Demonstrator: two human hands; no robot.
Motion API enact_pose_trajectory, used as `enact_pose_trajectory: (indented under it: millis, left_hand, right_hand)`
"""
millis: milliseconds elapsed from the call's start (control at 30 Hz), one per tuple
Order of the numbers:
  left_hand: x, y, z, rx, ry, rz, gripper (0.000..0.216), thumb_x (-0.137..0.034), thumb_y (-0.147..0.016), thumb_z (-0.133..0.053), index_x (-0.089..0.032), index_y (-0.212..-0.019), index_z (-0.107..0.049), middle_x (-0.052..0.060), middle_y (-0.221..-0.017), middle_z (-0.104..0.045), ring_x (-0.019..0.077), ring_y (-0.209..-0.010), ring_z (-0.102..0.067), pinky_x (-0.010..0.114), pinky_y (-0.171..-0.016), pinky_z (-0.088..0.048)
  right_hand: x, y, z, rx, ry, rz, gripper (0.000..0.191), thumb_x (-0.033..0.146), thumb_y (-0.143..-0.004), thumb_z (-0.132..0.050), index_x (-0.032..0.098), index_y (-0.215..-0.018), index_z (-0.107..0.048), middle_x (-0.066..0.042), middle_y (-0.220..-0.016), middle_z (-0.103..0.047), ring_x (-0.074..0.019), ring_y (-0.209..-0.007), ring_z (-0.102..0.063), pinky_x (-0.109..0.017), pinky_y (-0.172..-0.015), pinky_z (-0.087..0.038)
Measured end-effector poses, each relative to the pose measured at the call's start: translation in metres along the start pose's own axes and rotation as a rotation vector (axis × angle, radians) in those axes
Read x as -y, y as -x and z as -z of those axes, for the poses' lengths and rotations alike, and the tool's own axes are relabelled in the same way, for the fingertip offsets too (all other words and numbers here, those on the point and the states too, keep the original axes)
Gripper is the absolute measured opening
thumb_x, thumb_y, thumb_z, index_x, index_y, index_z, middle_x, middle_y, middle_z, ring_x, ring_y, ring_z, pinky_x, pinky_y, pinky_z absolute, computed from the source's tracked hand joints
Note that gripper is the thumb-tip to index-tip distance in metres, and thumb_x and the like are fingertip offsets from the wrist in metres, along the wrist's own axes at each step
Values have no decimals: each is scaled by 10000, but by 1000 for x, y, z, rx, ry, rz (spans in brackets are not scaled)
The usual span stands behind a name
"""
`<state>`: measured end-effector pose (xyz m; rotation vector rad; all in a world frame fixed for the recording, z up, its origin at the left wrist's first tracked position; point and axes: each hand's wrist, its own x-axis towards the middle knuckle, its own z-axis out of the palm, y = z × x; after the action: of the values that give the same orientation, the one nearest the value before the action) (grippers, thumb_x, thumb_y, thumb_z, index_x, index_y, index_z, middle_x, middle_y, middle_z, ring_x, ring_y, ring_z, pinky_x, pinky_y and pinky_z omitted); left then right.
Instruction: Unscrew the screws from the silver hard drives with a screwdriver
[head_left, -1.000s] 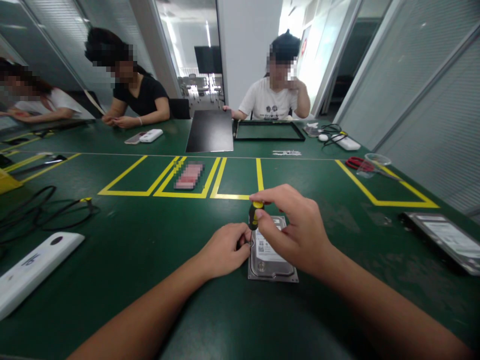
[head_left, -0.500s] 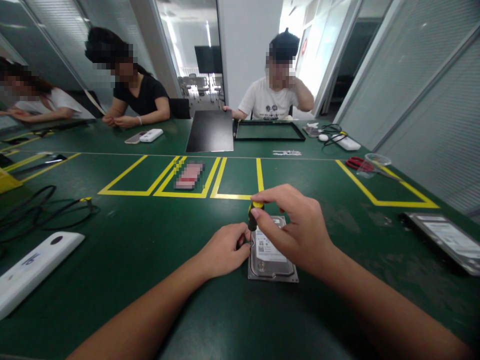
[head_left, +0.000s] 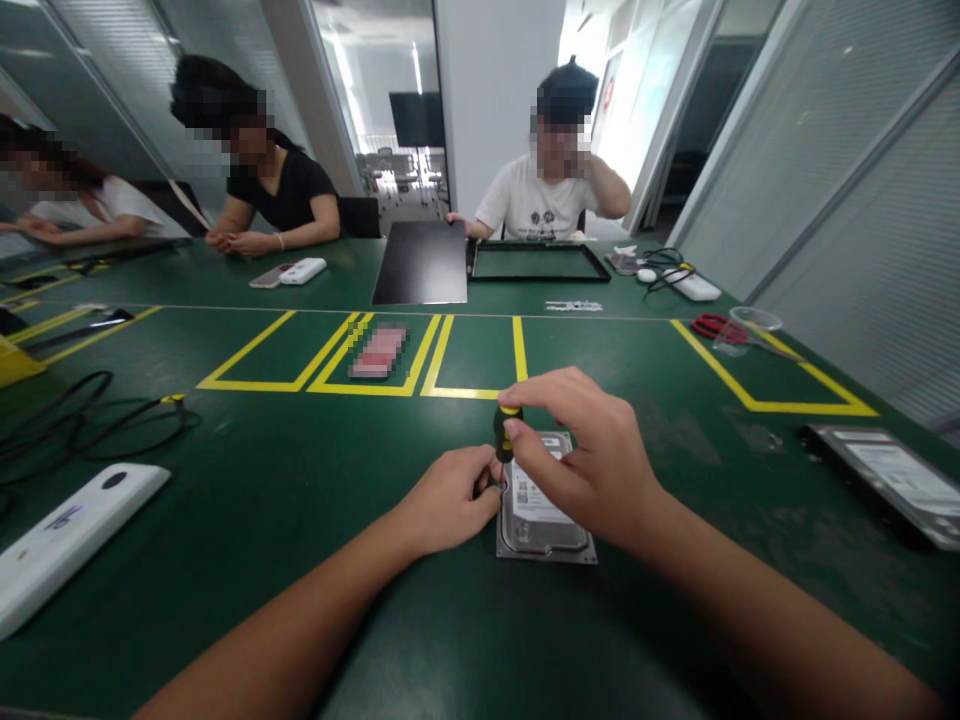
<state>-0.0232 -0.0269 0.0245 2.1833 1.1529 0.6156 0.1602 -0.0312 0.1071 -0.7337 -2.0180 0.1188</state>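
A silver hard drive (head_left: pixel 541 520) lies flat on the green table (head_left: pixel 300 520) in front of me. My right hand (head_left: pixel 592 460) is closed round the black and yellow handle of a screwdriver (head_left: pixel 504 432), which stands upright at the drive's left edge. My left hand (head_left: pixel 450 498) rests on the table at that same edge, its fingers pinched together around the screwdriver's lower shaft, whose tip is hidden.
A second hard drive (head_left: pixel 892 480) lies at the right. A white device (head_left: pixel 67 535) and black cables (head_left: pixel 82 420) are at the left. Yellow tape boxes (head_left: pixel 375 355), red scissors (head_left: pixel 716 326), a plastic cup (head_left: pixel 754 320) and a black panel (head_left: pixel 421 262) lie beyond. Three people sit across the table.
My right fingers have shifted slightly on the screwdriver handle, whose top has tilted a little to the left. My left hand and the drive have stayed put.
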Motion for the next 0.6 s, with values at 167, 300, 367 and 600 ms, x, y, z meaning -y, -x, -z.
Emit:
enact_pose_trajectory:
  millis: [167, 300, 367, 600]
  left_hand:
    - [-2, 0, 0, -4, -1, 9, 59, -181, -822, -529, -184, -774, -494, -19, -710, -534, 144, -647, -485, 264, -594, -321]
    - [-1, 0, 0, -8, 1, 2, 55, -179, -819, -535, -183, -774, -503, -23, -710, -531, 143, -650, -481, 264, -604, -322]
    - [0, 0, 0, -5, 4, -2, 51, -176, -825, -529, -183, -778, -508, -23, -716, -539, 144, -658, -488, 264, -606, -325]
    - [0, 0, -1, 16, 28, 30, 61, -173, -826, -525, -182, -771, -501, -24, -692, -549, 137, -627, -486, 255, -577, -321]
  right_hand:
    - [1, -1, -1, -5, -7, -35, 106, 231, -865, -649, 175, -953, -666, -56, -925, -657, -182, -895, -598, -351, -801, -491]
    - [1, -2, 0, 21, -6, -9, 98, 175, -877, -603, 174, -962, -654, -43, -924, -678, -172, -890, -606, -345, -810, -485]
    - [1, -1, 0, 19, -21, 6, 140, 145, -875, -578, 165, -995, -647, -47, -961, -690, -170, -919, -614, -347, -842, -485]
    - [0, -2, -2, 9, -25, -32, 125, 230, -872, -638, 170, -980, -660, -60, -933, -649, -179, -902, -594, -344, -797, -493]
